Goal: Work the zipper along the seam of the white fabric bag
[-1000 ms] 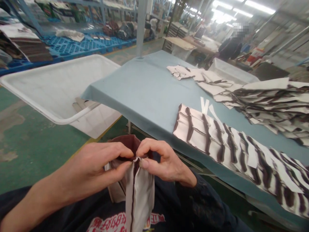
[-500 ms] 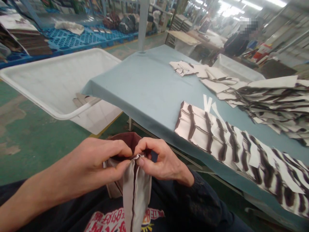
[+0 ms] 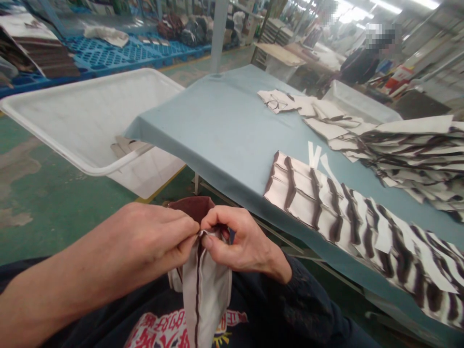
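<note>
Over my lap I hold a pale fabric piece (image 3: 205, 290) with a dark seam down its middle and a maroon lining at its top. My left hand (image 3: 145, 244) pinches the top edge from the left, fingers closed. From the right, my right hand (image 3: 237, 241) pinches the same edge, thumb and forefinger pressed together. The two hands touch at the seam. A row of overlapped pale pieces with dark edges (image 3: 348, 212) lies on the blue-grey table (image 3: 224, 125) to my right.
A large white plastic tub (image 3: 72, 116) stands left of the table with a few pieces inside. A heap of similar pieces (image 3: 409, 150) fills the table's far right. Blue pallets (image 3: 119, 53) and a person (image 3: 362, 63) are in the background.
My hands have drawn closer together on the top edge of the piece. The view has tilted slightly; nothing on the table moved.
</note>
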`<control>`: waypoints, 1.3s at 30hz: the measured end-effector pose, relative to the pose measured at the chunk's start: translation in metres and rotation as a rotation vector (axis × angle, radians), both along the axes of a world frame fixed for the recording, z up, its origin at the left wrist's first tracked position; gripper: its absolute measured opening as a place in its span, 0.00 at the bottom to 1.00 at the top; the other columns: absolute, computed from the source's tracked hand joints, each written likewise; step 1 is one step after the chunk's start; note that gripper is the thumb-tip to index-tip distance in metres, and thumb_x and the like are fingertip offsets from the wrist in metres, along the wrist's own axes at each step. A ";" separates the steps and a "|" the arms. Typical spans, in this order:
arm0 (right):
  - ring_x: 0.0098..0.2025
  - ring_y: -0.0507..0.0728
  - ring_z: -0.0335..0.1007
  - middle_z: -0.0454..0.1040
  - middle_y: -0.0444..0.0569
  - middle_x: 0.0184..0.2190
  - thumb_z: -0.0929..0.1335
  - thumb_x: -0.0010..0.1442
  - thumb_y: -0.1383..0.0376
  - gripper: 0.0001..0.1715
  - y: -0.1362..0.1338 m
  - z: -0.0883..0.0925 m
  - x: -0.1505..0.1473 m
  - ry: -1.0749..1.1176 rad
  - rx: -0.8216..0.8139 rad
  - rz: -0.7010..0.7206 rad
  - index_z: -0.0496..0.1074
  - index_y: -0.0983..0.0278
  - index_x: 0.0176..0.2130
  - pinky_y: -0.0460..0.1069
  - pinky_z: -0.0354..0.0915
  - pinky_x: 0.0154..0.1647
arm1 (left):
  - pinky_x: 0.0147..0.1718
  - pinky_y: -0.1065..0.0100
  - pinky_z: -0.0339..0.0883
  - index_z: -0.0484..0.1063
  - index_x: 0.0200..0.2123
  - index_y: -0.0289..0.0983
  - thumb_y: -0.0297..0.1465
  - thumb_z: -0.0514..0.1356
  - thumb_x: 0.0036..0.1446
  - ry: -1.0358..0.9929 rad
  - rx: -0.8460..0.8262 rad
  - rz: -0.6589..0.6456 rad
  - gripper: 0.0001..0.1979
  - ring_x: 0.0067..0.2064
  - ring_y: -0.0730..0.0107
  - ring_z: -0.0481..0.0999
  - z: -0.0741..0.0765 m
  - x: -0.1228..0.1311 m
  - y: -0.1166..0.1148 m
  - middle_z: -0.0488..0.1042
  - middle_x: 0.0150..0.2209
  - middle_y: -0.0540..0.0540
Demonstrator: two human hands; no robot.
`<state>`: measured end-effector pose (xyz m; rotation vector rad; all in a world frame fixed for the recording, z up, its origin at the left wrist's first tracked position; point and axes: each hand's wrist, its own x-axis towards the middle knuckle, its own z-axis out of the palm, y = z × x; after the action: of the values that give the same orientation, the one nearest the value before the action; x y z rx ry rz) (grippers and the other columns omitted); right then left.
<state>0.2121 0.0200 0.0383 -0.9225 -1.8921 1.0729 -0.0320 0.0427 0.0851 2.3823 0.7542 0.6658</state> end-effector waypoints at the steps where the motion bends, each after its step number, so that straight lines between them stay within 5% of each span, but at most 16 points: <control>1: 0.30 0.52 0.68 0.76 0.40 0.31 0.72 0.64 0.64 0.05 0.000 0.000 -0.001 -0.003 0.000 -0.008 0.72 0.58 0.36 0.49 0.69 0.36 | 0.26 0.61 0.59 0.75 0.31 0.44 0.28 0.59 0.76 0.005 0.067 -0.031 0.16 0.25 0.68 0.73 0.000 0.001 0.000 0.76 0.25 0.53; 6: 0.27 0.51 0.64 0.72 0.39 0.27 0.74 0.64 0.63 0.08 -0.001 0.000 -0.010 0.067 -0.074 -0.046 0.72 0.58 0.35 0.48 0.63 0.29 | 0.26 0.66 0.56 0.75 0.32 0.42 0.25 0.58 0.72 -0.064 0.173 0.086 0.14 0.24 0.74 0.71 -0.010 0.003 0.000 0.74 0.25 0.55; 12: 0.25 0.51 0.62 0.71 0.39 0.26 0.75 0.66 0.62 0.10 -0.004 -0.003 -0.019 0.107 -0.185 -0.091 0.73 0.59 0.34 0.48 0.60 0.28 | 0.21 0.73 0.58 0.76 0.29 0.41 0.28 0.58 0.61 -0.158 -0.153 0.194 0.10 0.21 0.75 0.69 -0.025 0.002 0.002 0.73 0.22 0.57; 18: 0.26 0.50 0.59 0.68 0.39 0.25 0.75 0.66 0.55 0.18 0.001 -0.002 -0.021 0.193 -0.357 -0.049 0.70 0.59 0.31 0.46 0.56 0.26 | 0.24 0.73 0.59 0.73 0.31 0.40 0.34 0.59 0.67 -0.261 -0.390 0.203 0.11 0.26 0.73 0.66 -0.037 0.003 -0.002 0.70 0.26 0.55; 23: 0.26 0.49 0.53 0.64 0.37 0.24 0.83 0.61 0.45 0.32 0.010 0.006 -0.023 0.187 -0.475 0.013 0.67 0.59 0.27 0.46 0.53 0.25 | 0.25 0.72 0.61 0.69 0.29 0.41 0.42 0.60 0.66 -0.248 -0.559 0.203 0.15 0.27 0.71 0.63 -0.032 0.004 0.000 0.67 0.25 0.55; 28: 0.25 0.48 0.51 0.62 0.35 0.22 0.80 0.62 0.52 0.25 0.013 0.008 -0.022 0.116 -0.477 0.042 0.68 0.59 0.27 0.46 0.51 0.24 | 0.25 0.73 0.60 0.70 0.28 0.41 0.43 0.61 0.63 -0.232 -0.602 0.209 0.15 0.27 0.71 0.64 -0.030 0.005 0.003 0.67 0.25 0.55; 33: 0.26 0.49 0.57 0.66 0.37 0.23 0.75 0.62 0.60 0.15 0.009 0.015 -0.018 -0.097 -0.265 -0.082 0.69 0.59 0.28 0.47 0.52 0.27 | 0.23 0.73 0.59 0.72 0.29 0.41 0.39 0.59 0.66 -0.203 -0.492 0.169 0.13 0.26 0.72 0.65 -0.024 0.005 0.003 0.68 0.25 0.54; 39: 0.29 0.50 0.65 0.74 0.38 0.26 0.76 0.62 0.63 0.10 0.008 0.018 -0.013 -0.104 -0.232 -0.034 0.75 0.60 0.31 0.47 0.59 0.31 | 0.21 0.75 0.57 0.68 0.29 0.42 0.44 0.66 0.67 -0.159 -0.671 0.138 0.19 0.25 0.74 0.61 -0.021 0.002 0.004 0.64 0.25 0.56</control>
<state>0.1989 0.0278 0.0567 -1.1564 -1.8539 1.2648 -0.0302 0.0465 0.0642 1.6623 0.9061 0.5379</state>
